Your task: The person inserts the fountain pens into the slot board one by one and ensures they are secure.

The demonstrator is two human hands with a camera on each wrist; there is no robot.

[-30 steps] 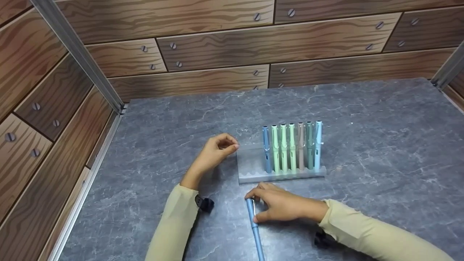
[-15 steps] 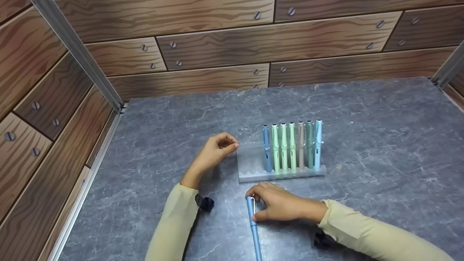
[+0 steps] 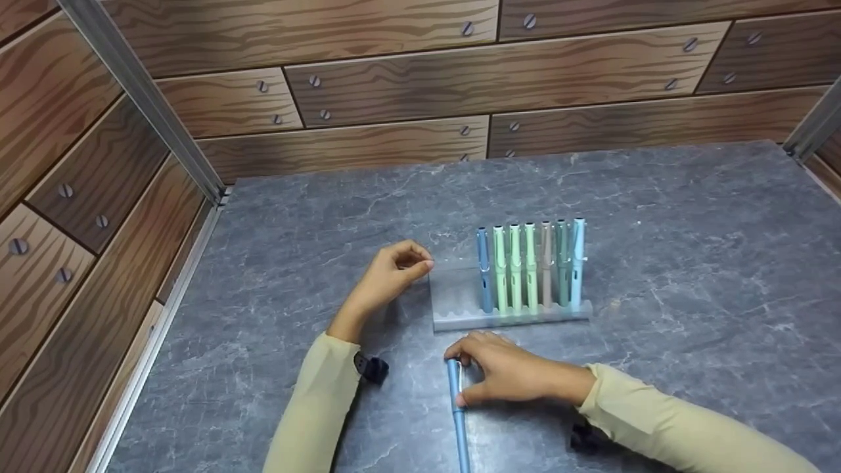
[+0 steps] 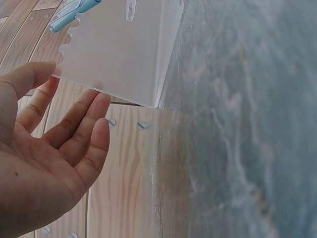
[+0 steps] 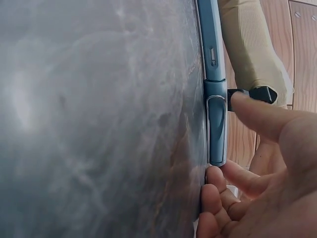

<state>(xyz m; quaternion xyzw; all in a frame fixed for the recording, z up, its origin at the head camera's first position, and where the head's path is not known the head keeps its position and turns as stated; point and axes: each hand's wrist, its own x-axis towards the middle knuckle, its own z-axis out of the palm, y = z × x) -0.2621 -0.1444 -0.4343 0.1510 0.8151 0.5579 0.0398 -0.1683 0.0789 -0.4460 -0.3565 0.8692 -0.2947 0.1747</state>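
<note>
A clear pen stand (image 3: 454,289) holds several upright capped pens: dark blue (image 3: 484,272), light green (image 3: 516,269), brownish (image 3: 546,269), dark green (image 3: 562,269) and light blue (image 3: 577,263). My left hand (image 3: 387,276) pinches the stand's left top corner between thumb and forefinger; in the left wrist view the other fingers spread loosely beside the clear panel (image 4: 114,54). In front of the stand a blue capped pen (image 3: 459,427) lies on the table, its lower end out of frame. My right hand (image 3: 506,371) holds its cap, forefinger at the cap's end and thumb beside the clip (image 5: 216,124).
The grey marbled table (image 3: 690,263) extends around the stand. Wood-patterned panels (image 3: 394,79) rise at the back and left, with a metal post (image 3: 144,98) in the left corner. The stand's left slots hold no pens.
The lying pen's lower end has swung slightly left, so the pen now points straighter toward me. My right thumb has shifted a little with it. My left hand and the stand stay put.
</note>
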